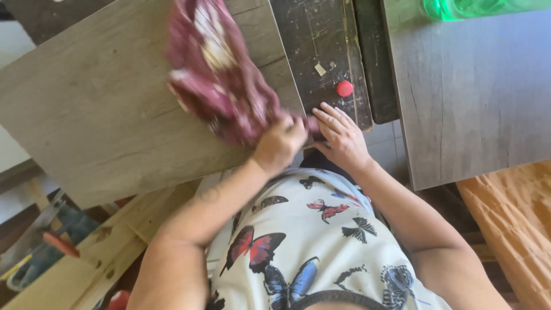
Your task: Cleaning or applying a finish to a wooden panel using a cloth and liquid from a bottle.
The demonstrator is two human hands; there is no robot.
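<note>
My left hand (279, 143) is shut on a maroon cloth with a pale flower pattern (218, 74). The cloth is blurred and lies across a grey-brown wooden panel (103, 109), near its right edge. My right hand (342, 135) rests flat, fingers spread, on the near edge of a dark scratched worktop (321, 40), just right of the panel. A small red round cap (344, 88) lies on the worktop just beyond my right fingertips.
A second grey wood-grain panel (470, 92) fills the right side, with a green translucent bottle (476, 7) at its far edge. Orange fabric (516, 229) lies at the lower right. Pale pine planks (103, 247) and a red-handled tool (60, 244) sit at the lower left.
</note>
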